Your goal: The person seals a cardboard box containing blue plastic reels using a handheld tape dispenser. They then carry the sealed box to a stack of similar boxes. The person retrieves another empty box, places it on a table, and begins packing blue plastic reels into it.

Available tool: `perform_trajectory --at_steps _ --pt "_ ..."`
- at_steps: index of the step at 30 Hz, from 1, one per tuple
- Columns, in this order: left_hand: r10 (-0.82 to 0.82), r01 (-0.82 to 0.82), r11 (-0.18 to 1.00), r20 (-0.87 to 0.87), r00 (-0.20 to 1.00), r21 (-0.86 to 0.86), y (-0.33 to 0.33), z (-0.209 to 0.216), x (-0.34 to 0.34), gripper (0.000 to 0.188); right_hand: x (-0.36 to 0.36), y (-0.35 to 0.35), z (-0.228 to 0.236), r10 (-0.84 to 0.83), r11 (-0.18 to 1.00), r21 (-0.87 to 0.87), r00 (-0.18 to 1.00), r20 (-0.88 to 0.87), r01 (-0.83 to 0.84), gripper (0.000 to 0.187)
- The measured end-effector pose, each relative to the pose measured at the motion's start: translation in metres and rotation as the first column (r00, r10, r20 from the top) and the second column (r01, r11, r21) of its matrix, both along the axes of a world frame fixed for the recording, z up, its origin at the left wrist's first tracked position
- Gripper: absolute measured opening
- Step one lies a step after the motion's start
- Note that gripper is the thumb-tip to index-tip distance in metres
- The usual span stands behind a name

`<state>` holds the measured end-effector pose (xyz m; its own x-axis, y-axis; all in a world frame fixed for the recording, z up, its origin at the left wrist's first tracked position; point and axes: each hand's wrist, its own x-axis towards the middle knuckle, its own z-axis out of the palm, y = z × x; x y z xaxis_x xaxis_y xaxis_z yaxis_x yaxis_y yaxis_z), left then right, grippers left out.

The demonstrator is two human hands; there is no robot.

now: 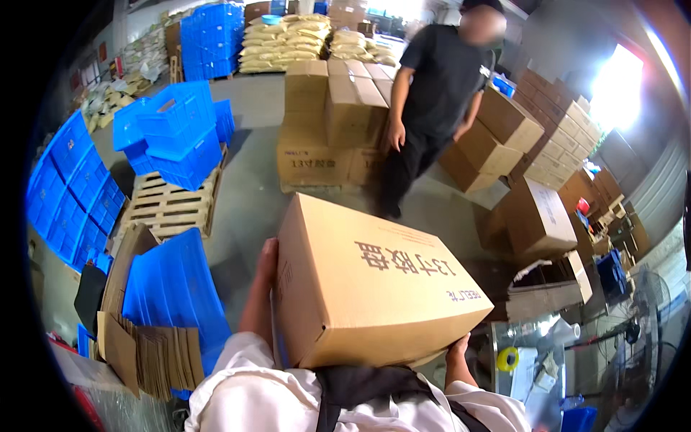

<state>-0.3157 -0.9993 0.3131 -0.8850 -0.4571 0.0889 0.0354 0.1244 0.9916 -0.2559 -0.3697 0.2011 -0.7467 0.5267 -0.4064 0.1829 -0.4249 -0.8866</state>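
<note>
A large brown cardboard box (374, 288) is held up in front of my body, tilted, with dark print on its upper face. Along its left side lies my left hand (267, 263), the fingers mostly hidden behind the box. My right hand (458, 348) grips the box low at its near right corner, with part of the hand under the edge. Between them the two hands carry its weight.
Ahead stand stacked cardboard boxes (324, 137) and a person in dark clothes (432, 93). To the left are a wooden pallet (169, 205) with blue crates (180, 137) and flattened cardboard (169, 360). At right sit an open box (547, 291) and a table with yellow tape (507, 359).
</note>
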Motion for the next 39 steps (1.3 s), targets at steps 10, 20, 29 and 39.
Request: perform_trajectory --at_steps 10,20,29,39 --pt "0.165 -0.143 0.954 -0.066 0.984 0.265 -0.136 0.008 -0.052 0.044 -0.222 -0.161 0.016 0.28 0.94 -0.182 0.957 -0.079 -0.29 0.063" --pt "0.4 -0.43 0.889 -0.192 0.896 -0.155 -0.373 0.001 -0.05 0.038 -0.435 -0.443 0.001 0.568 0.816 -0.144 0.823 0.018 -0.56 0.066" --pt "0.323 -0.278 0.849 -0.024 0.946 0.45 -0.535 0.073 -0.218 0.04 -0.529 -0.629 0.027 0.39 0.909 -0.171 0.921 0.02 -0.381 0.068" --pt "0.04 -0.088 0.919 0.13 0.991 0.385 -0.696 0.039 -0.478 0.041 -0.602 -0.733 -0.012 0.141 0.982 -0.125 0.99 -0.029 -0.144 0.066"
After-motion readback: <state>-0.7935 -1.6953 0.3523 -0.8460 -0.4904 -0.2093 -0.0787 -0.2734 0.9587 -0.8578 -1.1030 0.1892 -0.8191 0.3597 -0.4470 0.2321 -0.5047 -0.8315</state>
